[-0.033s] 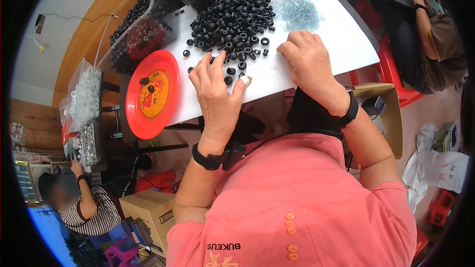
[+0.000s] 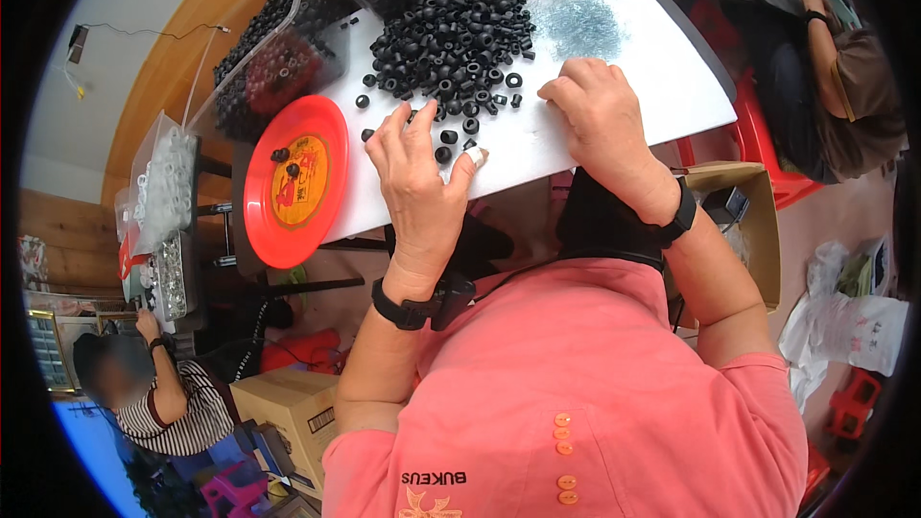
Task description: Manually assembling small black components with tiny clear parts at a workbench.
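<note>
At the near edge of the white tabletop, my left hand (image 2: 414,163) is open, fingers spread and pointing away, among loose black ring-shaped parts (image 2: 442,154). White tape wraps the thumb tip, and a small black part lies right beside it. My right hand (image 2: 600,120) rests on the table farther right, its fingers curled together. Anything inside them is hidden. Beyond both hands spreads a big heap of black parts (image 2: 446,43). A pile of tiny silvery-blue metal pieces (image 2: 582,27) lies beyond my right hand.
Left of my left hand a red plate (image 2: 261,216) with a few dark parts on it overhangs the table edge. Clear bins (image 2: 331,65) of black parts stand behind it. Co-workers sit at far left and upper right. A cardboard box (image 2: 763,259) is below right.
</note>
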{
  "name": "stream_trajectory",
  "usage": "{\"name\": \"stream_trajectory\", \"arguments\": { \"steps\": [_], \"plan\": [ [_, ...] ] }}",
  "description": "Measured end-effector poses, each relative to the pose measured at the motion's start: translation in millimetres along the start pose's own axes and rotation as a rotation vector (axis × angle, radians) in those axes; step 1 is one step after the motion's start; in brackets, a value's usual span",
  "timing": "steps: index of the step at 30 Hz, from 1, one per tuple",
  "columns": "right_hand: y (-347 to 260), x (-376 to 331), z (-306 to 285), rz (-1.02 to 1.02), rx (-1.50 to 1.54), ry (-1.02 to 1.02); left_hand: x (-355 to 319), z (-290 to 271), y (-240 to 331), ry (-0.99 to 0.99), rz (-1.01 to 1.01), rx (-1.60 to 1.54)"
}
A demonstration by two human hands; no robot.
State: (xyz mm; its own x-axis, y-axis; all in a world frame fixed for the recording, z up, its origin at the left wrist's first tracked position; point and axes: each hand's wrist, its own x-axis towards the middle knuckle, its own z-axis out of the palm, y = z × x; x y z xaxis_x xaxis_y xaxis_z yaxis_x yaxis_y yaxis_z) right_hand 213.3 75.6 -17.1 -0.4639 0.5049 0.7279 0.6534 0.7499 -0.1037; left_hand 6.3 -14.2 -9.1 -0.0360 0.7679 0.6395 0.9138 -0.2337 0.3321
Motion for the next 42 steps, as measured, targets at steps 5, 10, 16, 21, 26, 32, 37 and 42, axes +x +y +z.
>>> {"name": "stream_trajectory", "arguments": {
  "steps": [5,10,16,21,26,32,37,42],
  "plan": [
    [-3.1,-1.6,-4.0,0.043,0.159,0.014,-9.9,-14.4,-5.8,0.048,-0.034,-0.026],
    [-5.6,-0.6,-6.6,0.047,0.186,0.012,-15.8,-14.7,-8.7,0.055,-0.019,-0.086],
    [-11.8,-1.5,-13.3,0.108,0.365,-0.017,-4.0,-9.5,-13.0,0.010,0.044,0.006],
    [-17.9,-4.3,-23.5,0.221,0.588,-0.025,-4.5,-15.8,-22.2,-0.028,0.071,-0.008],
    [-24.0,-6.9,-22.5,0.223,0.659,-0.027,3.7,-16.3,-19.0,-0.056,0.123,-0.010],
    [-34.7,-8.9,-23.1,0.218,0.751,-0.028,2.1,-20.2,-24.3,-0.124,0.110,0.056],
    [-41.2,-11.3,-24.3,0.252,0.829,-0.049,3.3,-26.2,-23.6,-0.202,0.191,0.143],
    [-52.6,-3.7,-26.9,0.256,0.910,-0.033,2.0,-30.0,-19.6,-0.190,-0.066,-0.407]
  ]
}}
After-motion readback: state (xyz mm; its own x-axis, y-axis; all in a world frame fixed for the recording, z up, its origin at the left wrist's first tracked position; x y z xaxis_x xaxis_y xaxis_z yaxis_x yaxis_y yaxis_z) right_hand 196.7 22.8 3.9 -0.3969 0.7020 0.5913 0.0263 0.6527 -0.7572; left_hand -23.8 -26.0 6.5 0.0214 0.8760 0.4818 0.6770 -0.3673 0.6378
